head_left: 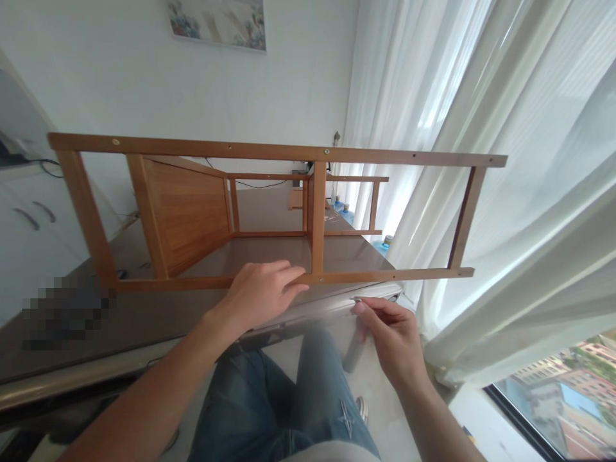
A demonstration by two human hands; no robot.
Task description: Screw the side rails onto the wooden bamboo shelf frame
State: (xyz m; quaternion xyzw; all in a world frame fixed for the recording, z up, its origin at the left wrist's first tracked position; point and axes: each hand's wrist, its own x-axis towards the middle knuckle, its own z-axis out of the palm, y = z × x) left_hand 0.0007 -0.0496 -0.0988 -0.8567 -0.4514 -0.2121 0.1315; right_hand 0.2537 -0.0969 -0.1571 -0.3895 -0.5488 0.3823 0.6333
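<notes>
A brown wooden shelf frame [315, 212] lies on its side on the dark tabletop [192, 308], its long rails running left to right. Small holes and metal fastener heads dot those rails. Over the near lower rail, left of the middle upright, my left hand [262, 290] has its fingers and thumb closed around the wood. Lower and to the right, apart from the frame, my right hand [392, 330] pinches a small metal piece [356, 299] between thumb and fingertips. Only its tip shows, so its exact kind is unclear.
Water bottles [385, 244] stand beyond the table's right side, by the white curtains [452, 160]. A white cabinet [29, 237] is at the left. My legs [289, 391] are below the table's near edge. A window [568, 398] is at the lower right.
</notes>
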